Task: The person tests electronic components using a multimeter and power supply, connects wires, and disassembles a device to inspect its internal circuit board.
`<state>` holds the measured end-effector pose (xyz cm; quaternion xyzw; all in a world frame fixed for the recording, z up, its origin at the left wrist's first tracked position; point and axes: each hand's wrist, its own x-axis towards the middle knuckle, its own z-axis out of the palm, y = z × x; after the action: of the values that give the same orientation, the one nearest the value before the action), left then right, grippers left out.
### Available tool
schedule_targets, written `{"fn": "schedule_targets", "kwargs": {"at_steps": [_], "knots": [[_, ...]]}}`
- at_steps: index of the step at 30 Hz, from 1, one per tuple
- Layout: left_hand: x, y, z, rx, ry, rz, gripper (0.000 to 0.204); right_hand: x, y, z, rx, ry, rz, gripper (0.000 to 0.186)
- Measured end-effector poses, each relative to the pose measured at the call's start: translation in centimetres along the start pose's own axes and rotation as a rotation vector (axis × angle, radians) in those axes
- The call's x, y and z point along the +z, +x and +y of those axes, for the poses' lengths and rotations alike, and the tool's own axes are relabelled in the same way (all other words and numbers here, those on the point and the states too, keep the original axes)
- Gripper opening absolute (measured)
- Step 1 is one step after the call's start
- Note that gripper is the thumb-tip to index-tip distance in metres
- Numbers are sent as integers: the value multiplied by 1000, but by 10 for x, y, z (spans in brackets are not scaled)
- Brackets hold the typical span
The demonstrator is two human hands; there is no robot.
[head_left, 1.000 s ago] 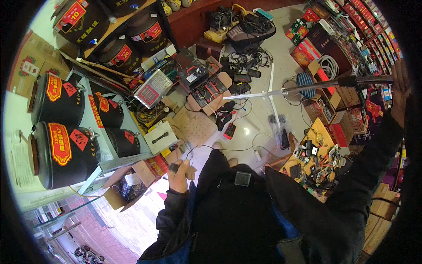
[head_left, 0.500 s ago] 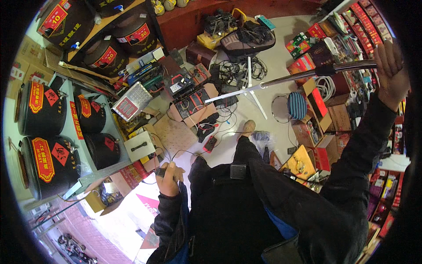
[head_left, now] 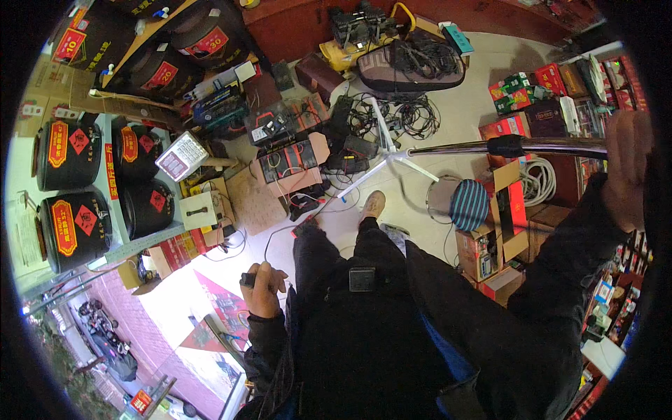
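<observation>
The right hand (head_left: 625, 175) is raised high at the right edge of the view, the arm in its dark sleeve stretched up and outward, fingers wrapped tight around the end of a long metal pole (head_left: 539, 147); the pole runs roughly level from the fist toward the middle of the scene, with a black sleeve (head_left: 505, 145) on it just left of the hand, and it meets white tripod legs (head_left: 392, 150) that spread over the pale floor (head_left: 462, 84). The left hand (head_left: 264, 288) hangs low beside the body at the left hip, forearm bent slightly inward, fingers curled shut around a small dark object (head_left: 248, 279) from which a thin cable (head_left: 276, 234) rises toward the clutter ahead; what the object is cannot be told. One shoe (head_left: 372, 205) shows below the pole, set on the floor near a red-and-black tool (head_left: 306, 225). To the left stand big black jars (head_left: 70, 150) with red labels on a shelf; a striped round thing (head_left: 468, 204) sits by an open cardboard box (head_left: 490, 245) at the right.
</observation>
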<state>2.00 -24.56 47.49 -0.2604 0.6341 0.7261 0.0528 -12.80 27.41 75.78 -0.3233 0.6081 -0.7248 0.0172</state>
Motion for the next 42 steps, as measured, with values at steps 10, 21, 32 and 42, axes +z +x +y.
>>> {"fn": "schedule_targets", "kwargs": {"at_steps": [10,21,32,42], "knots": [[46,-19,-17,-2,-136,106,41,-99,79,98,44,98,109,37],[91,-24,-18,108,-220,261,42,-80,167,171,-49,-158,442,39],[200,-38,-32,-5,-205,457,41,-126,200,259,18,-237,395,55],[220,-43,-36,28,-189,529,41,-142,211,318,126,-230,450,55]]}}
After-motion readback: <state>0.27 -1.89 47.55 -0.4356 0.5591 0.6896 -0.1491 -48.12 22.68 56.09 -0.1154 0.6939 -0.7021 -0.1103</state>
